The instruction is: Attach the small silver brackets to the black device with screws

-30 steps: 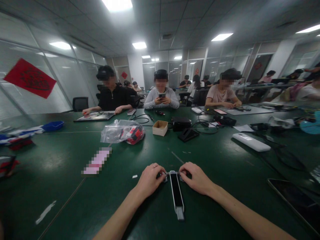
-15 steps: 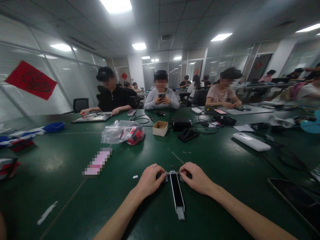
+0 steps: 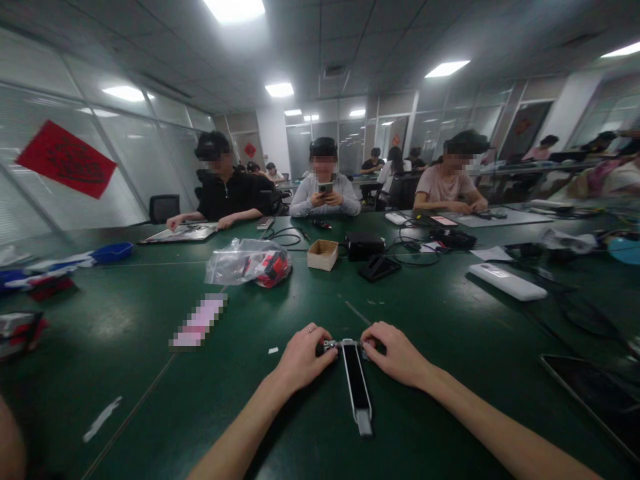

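A narrow device [image 3: 356, 377] with a black face and a pale frame lies on the green table [image 3: 225, 393], its grey end toward me. Small metallic parts [image 3: 331, 345] stick out sideways at its far end. My left hand [image 3: 304, 357] grips the part on the left between thumb and fingers. On the other side, my right hand [image 3: 395, 352] pinches the matching part, which its fingers mostly hide. Both hands rest close to the tabletop, one on each side of the device.
Farther back are a plastic bag [image 3: 247, 261] with red items, a small open box [image 3: 323, 255], a black box [image 3: 365, 245] and cables. A white power bank [image 3: 507, 281] and a dark tablet [image 3: 595, 393] lie right. Several people sit across the table.
The left fingers have shifted slightly, and more of the metallic part beside them shows. The whole view has moved a little; the device lies as before.
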Motion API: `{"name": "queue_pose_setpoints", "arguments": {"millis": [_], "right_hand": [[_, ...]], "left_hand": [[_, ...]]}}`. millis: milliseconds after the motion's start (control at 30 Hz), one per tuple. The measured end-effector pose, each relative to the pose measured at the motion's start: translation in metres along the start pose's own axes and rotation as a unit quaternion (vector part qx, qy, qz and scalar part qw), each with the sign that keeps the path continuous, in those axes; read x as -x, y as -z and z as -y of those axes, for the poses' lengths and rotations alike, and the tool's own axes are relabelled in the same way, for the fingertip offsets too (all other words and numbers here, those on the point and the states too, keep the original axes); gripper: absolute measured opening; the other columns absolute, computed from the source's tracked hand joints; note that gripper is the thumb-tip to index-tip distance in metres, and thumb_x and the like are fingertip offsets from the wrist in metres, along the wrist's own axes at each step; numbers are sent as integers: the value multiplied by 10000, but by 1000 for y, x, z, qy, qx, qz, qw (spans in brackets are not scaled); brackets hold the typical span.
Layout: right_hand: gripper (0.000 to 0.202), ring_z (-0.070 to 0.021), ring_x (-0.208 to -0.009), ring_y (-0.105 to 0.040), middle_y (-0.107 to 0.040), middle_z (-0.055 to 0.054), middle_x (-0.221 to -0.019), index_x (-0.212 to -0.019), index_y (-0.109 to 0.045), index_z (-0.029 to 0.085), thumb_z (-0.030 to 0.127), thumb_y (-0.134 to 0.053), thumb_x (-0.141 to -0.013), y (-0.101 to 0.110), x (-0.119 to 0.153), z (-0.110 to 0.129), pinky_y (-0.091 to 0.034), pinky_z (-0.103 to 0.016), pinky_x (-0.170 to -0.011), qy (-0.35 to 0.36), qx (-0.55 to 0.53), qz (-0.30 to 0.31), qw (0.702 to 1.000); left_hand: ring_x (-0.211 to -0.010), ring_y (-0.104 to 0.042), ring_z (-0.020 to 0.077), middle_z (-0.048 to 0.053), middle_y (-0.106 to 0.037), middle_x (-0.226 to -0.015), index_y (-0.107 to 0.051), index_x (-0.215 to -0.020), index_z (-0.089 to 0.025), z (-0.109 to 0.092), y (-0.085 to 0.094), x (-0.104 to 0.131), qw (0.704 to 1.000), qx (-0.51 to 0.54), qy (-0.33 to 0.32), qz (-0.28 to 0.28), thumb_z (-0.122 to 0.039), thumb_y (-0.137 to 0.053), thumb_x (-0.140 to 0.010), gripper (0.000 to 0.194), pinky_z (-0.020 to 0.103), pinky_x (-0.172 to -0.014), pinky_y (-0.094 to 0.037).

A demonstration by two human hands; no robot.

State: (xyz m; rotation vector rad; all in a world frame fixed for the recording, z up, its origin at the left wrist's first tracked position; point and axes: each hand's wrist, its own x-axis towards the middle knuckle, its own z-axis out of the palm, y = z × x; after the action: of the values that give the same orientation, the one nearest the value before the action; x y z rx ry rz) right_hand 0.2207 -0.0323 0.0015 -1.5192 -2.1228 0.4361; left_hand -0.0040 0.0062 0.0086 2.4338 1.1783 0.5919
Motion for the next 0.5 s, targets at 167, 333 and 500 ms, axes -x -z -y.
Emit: {"name": "queue_pose_setpoints", "arguments": {"millis": [167,333,500], "right_hand": [[186,-163,-747,-525,-596,-33,-799,-853,-618,183,277,-457,-857,1,0,2,-426,-326,-710,-6,0,3,1000],[203,-164,-757,-529,-602,-40,-827,-863,-620,184,291,-448,-863,2,0,3,-429,-327,-713,-13,-2,10,1000],[196,-162,-755,-529,-598,-37,-823,-863,-621,182,287,-455,-861,2,0,2,-428,-324,-709,-12,-6,6,1000]], "left_hand": [[-763,-548,158,19,-584,-856,-611,-855,-188,0,0,0,1000,9,-8,-4,-294,-580,-805,121,266,-693,-421],[-767,-548,157,16,-587,-858,-611,-851,-191,2,-2,0,1000,4,-9,-21,-297,-575,-811,118,263,-688,-411],[-749,-547,155,20,-592,-855,-621,-854,-191,2,-3,0,1000,-2,-13,-10,-324,-556,-829,150,266,-681,-407]]}}
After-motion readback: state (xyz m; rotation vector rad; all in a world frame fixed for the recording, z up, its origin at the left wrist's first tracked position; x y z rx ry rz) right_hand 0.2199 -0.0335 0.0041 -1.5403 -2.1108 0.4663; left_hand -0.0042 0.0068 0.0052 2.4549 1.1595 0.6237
